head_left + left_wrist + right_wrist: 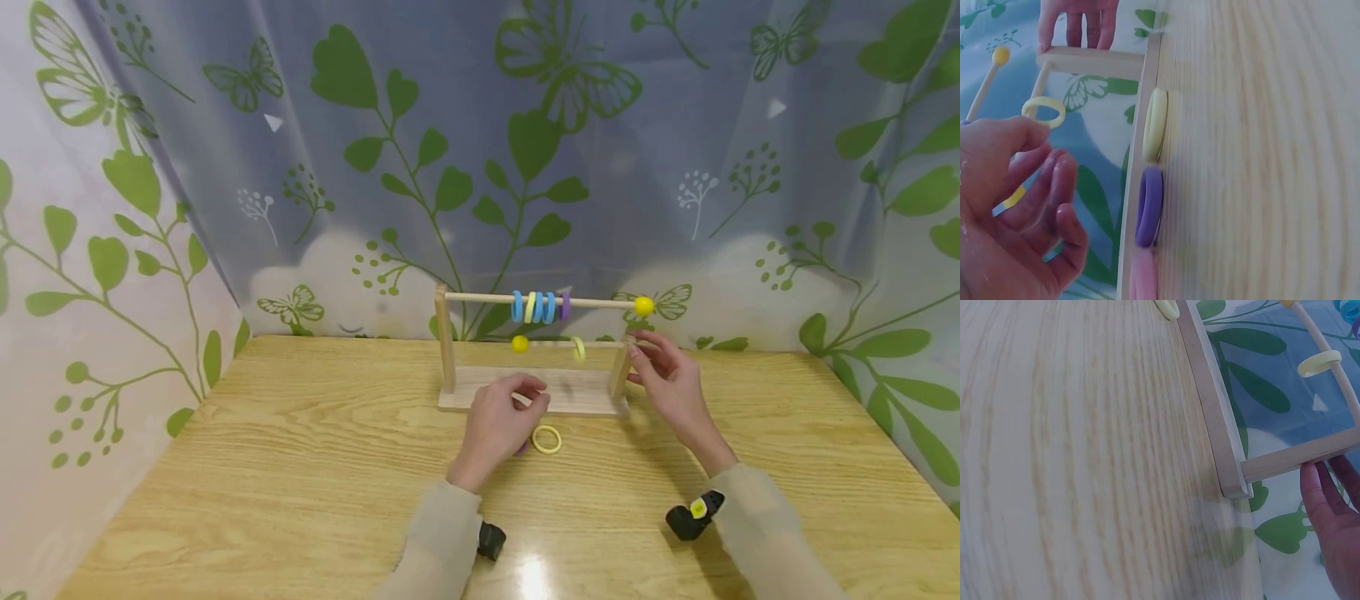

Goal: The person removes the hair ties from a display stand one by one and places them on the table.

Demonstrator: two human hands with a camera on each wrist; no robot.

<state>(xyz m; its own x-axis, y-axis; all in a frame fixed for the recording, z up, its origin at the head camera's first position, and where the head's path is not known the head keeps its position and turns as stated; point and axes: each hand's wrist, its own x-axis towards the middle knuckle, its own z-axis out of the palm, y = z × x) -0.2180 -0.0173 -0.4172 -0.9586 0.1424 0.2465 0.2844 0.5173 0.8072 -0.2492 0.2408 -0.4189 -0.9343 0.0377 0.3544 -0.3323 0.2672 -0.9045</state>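
A wooden stand (534, 403) carries two rods pointing opposite ways, each tipped with a yellow ball. One pale yellow ring (578, 350) hangs on the lower rod. My left hand (501, 417) hovers in front of the base, fingers loosely curved and nothing between them. Below it on the table lie a second pale yellow ring (1155, 125), a purple ring (1150, 206) and a pink ring (1144, 276). With its fingertips, my right hand (671, 385) touches the outer side of the stand's right post (1297, 453); the fingers look nearly straight in the right wrist view.
Blue, yellow and purple rings (550, 307) hang on the upper rod, ahead of its yellow ball (643, 307). The lower rod's ball (520, 343) is at its left end. Behind the wooden table (315, 467) hangs a leaf-patterned curtain (465, 125).
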